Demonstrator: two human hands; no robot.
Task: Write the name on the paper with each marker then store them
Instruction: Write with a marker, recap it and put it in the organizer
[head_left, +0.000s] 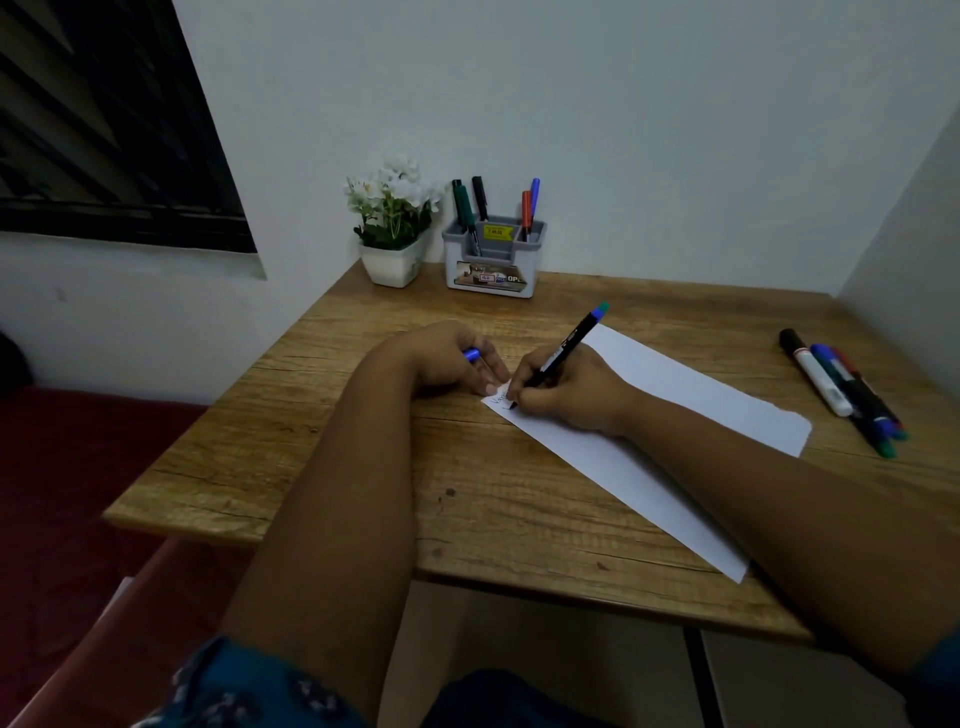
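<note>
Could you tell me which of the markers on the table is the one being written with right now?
The black marker held in the right hand, tip on the paper. The others stand in the grey holder or lie loose at the table's right.

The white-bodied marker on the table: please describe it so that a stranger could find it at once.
Look at the wooden table, then at its right side, beyond the paper, where a small group of loose markers lies together. The white-bodied marker lies on the group's left side. It alone has a white barrel with a black cap; its neighbours have dark barrels.
</note>
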